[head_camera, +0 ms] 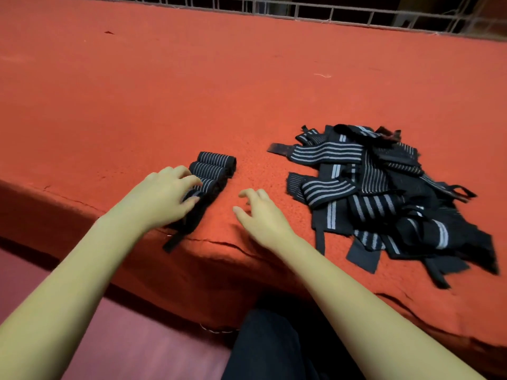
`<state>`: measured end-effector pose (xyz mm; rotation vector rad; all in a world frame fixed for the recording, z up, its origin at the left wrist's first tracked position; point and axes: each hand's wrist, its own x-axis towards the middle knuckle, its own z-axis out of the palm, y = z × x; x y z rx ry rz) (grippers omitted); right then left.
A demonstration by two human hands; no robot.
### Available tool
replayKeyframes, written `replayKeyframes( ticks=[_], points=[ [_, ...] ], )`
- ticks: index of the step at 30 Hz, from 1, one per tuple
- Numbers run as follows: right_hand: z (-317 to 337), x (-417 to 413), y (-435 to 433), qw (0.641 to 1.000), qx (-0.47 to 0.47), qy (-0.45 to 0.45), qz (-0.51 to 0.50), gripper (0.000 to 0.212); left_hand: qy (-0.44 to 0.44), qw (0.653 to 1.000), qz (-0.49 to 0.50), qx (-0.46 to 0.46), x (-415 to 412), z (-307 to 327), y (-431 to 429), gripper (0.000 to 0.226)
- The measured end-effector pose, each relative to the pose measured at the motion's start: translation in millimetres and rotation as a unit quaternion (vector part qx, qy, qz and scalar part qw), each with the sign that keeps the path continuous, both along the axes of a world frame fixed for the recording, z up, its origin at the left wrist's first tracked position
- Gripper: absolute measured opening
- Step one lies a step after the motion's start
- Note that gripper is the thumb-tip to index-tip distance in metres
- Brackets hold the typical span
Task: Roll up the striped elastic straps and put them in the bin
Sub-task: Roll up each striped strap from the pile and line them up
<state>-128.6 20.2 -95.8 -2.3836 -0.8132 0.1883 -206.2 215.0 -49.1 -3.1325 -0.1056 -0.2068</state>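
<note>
Left hand [164, 196] is gripping the half-rolled striped strap [211, 174] under its fingertips [195, 181], mid-roll; right hand [260, 212] is hovering slack and empty, likely needed next on the tail [172, 242].

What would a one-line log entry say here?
left hand: grips part-rolled strap | right hand: open, empty | loose pile: unrolled | bin: unseen
</note>
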Motion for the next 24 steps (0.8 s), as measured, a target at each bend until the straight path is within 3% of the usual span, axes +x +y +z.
replayKeyframes(
  ticks=[8, 11, 15, 20, 24],
  points=[
    [25, 37, -121, 0.958, -0.144, -0.194, -0.155, 0.032, 0.037, 0.987, -0.130, 0.087, 68, -11, -135, 0.036],
    [31, 50, -173, 0.944, -0.195, -0.184, -0.192, 0.035, 0.010, 0.986, -0.148, 0.071, 95, -12, -184, 0.036],
    [25, 53, -210, 0.953, -0.213, -0.126, -0.172, 0.043, 0.011, 0.992, -0.127, 0.016, 122, -17, -232, 0.032],
    [16, 55, -216, 0.962, -0.196, -0.120, -0.150, 0.043, 0.023, 0.995, -0.085, -0.042, 129, -28, -253, 0.025],
    [30, 65, -218, 0.946, -0.198, -0.172, -0.192, 0.038, 0.017, 0.996, -0.092, -0.010, 136, -19, -249, 0.024]
  ],
)
